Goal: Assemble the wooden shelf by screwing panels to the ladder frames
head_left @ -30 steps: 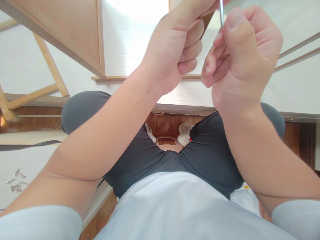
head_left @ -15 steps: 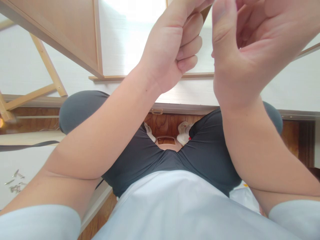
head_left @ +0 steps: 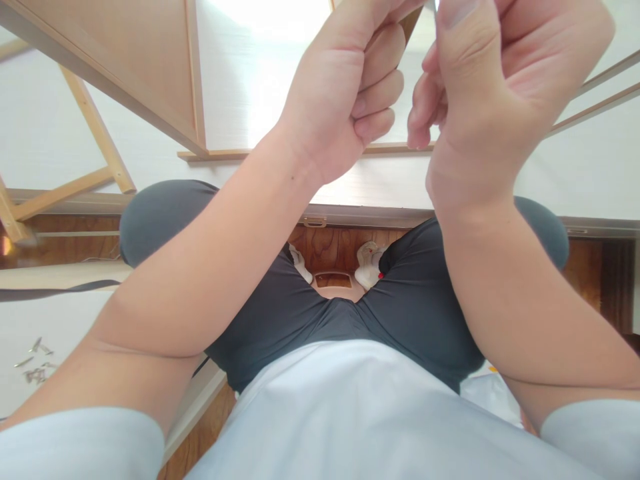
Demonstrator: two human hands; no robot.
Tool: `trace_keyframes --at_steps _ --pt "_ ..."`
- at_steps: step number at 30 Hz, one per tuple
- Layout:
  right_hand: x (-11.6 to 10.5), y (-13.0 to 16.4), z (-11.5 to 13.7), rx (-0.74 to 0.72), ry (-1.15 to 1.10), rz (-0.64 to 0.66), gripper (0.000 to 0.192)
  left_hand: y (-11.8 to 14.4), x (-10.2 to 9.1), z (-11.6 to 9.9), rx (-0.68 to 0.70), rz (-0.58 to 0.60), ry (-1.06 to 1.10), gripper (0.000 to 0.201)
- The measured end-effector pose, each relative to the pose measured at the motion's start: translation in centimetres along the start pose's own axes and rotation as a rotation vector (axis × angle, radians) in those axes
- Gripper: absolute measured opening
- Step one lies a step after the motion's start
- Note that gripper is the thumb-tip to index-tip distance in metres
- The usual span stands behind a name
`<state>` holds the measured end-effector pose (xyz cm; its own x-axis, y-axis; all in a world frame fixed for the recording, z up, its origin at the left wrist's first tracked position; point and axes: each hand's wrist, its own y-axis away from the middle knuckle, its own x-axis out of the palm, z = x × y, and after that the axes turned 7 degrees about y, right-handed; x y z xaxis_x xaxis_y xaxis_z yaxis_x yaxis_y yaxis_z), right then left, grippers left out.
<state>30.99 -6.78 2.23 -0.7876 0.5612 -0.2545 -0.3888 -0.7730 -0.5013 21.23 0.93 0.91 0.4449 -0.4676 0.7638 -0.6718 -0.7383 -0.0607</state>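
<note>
My left hand (head_left: 363,83) is closed, its lower fingers curled in, at the top middle of the view. A brown wooden bar (head_left: 413,24) shows beside its knuckles and seems to be in its grip; most of the bar is hidden or out of frame. To the right, my right hand (head_left: 487,73) has its thumb pressed against the index finger, the other fingers loosely bent. A sliver of a thin grey metal rod (head_left: 436,5) shows at the thumb tip; its kind cannot be made out. The fingertips of both hands nearly meet at the top edge.
A large wooden panel (head_left: 120,60) stands at upper left, touching a wooden rail (head_left: 220,156) on the white surface (head_left: 240,113). Jointed wooden legs (head_left: 95,127) lie farther left. Several screws (head_left: 37,367) rest on a white surface at lower left. Two thin wooden strips (head_left: 595,100) lie at right.
My right hand has turned and shifted slightly, so its lower fingers now show left of the wrist and the metal rod appears at the thumb. My left hand has stayed almost still.
</note>
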Motion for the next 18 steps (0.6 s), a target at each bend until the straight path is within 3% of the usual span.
trace_keyframes --at_steps 7,12,16,18 --pt "1.0 0.1 -0.4 0.095 -0.196 0.014 0.036 0.1 -0.1 -0.5 -0.062 0.039 -0.053 0.04" --pt "0.5 0.4 -1.1 0.297 -0.371 0.188 0.032 0.0 -0.3 0.1 0.041 0.032 0.084 0.038" --pt "0.3 0.1 -1.2 0.444 -0.527 0.327 0.046 0.1 -0.3 -0.2 -0.037 0.039 0.058 0.034" --pt "0.2 -0.1 -0.9 0.548 -0.589 0.398 0.049 0.2 -0.1 -0.6 -0.1 -0.026 0.016 0.042"
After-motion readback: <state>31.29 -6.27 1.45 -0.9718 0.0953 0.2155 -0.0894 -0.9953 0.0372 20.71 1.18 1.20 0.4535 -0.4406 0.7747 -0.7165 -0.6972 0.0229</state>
